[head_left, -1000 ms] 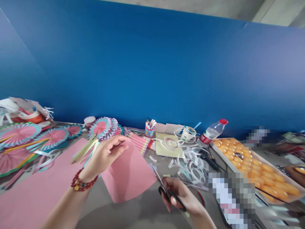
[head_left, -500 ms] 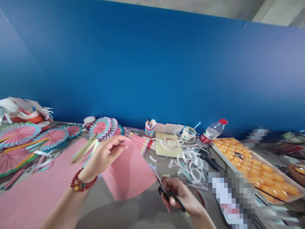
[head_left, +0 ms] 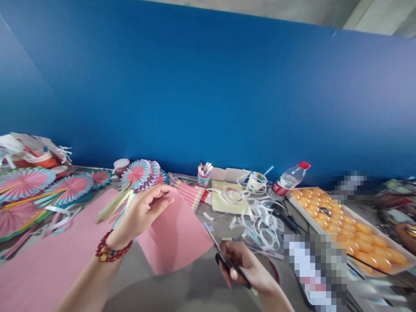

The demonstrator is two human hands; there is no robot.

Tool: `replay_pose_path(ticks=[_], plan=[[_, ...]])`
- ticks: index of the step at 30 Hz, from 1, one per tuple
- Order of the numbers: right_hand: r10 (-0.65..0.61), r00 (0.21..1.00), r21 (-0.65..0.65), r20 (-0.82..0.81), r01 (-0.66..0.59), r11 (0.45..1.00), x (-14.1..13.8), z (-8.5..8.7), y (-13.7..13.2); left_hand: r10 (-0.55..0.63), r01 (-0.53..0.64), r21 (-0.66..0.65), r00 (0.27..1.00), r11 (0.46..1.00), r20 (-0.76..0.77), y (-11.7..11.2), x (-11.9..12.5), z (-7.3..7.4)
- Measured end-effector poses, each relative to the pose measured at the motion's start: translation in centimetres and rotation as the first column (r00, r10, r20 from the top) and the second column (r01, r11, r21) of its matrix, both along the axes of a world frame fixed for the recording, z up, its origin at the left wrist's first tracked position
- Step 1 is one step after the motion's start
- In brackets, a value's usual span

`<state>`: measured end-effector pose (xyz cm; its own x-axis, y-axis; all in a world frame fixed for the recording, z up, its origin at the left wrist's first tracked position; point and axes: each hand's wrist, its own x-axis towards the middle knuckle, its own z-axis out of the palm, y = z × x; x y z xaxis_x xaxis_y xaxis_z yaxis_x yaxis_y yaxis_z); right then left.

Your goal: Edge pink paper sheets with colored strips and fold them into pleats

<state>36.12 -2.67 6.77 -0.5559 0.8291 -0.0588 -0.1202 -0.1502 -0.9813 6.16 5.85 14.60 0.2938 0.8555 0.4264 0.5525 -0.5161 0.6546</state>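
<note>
My left hand (head_left: 143, 210), with red bead bracelets on the wrist, pinches the top of a pink paper sheet (head_left: 177, 240) between thumb and fingers. The sheet hangs tilted above the grey table. My right hand (head_left: 242, 264) is wrapped round the black handles of a pair of scissors (head_left: 224, 260). Their blades point up and left and meet the sheet's right corner; whether they are cutting into it I cannot tell. Left of my left arm, a larger pink sheet (head_left: 61, 255) lies flat on the table.
Folded paper fans (head_left: 73, 188) cover the left side. A pen cup (head_left: 203, 175), yellow paper (head_left: 227, 199) and curled white paper strips (head_left: 264, 223) lie beyond my hands. A plastic bottle (head_left: 290, 180) and a tray of orange domes (head_left: 354, 232) stand right. The blue wall (head_left: 208, 95) rises behind.
Hardly anything differs. My hands, the pink sheet and the scissors keep almost the same position. At the far right edge, a blurred brownish shape has shifted slightly.
</note>
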Motion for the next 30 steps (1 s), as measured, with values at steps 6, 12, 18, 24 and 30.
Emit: replay_pose_path(ticks=[6, 12, 18, 24, 30], plan=[[0.001, 1.000, -0.015, -0.013, -0.001, 1.000, -0.08, 0.10, -0.03, 0.010, -0.010, 0.014, 1.000, 1.000, -0.008, 0.04, -0.04, -0.07], [-0.008, 1.000, -0.012, -0.025, 0.008, 1.000, -0.25, 0.18, -0.04, -0.002, 0.002, 0.018, 1.000, 1.000, 0.003, 0.02, -0.04, -0.07], [-0.018, 0.998, -0.025, -0.056, 0.016, 1.000, -0.33, -0.02, 0.00, 0.001, -0.002, 0.022, 1.000, 1.000, 0.008, -0.07, 0.06, 0.07], [-0.011, 0.998, -0.022, -0.058, 0.010, 1.000, -0.30, -0.02, -0.03, 0.015, -0.015, 0.008, 1.000, 1.000, 0.013, -0.27, 0.13, -0.19], [-0.004, 0.999, -0.024, -0.045, 0.003, 1.000, -0.30, -0.02, -0.02, 0.010, -0.010, 0.014, 1.000, 1.000, -0.006, -0.35, 0.17, -0.03]])
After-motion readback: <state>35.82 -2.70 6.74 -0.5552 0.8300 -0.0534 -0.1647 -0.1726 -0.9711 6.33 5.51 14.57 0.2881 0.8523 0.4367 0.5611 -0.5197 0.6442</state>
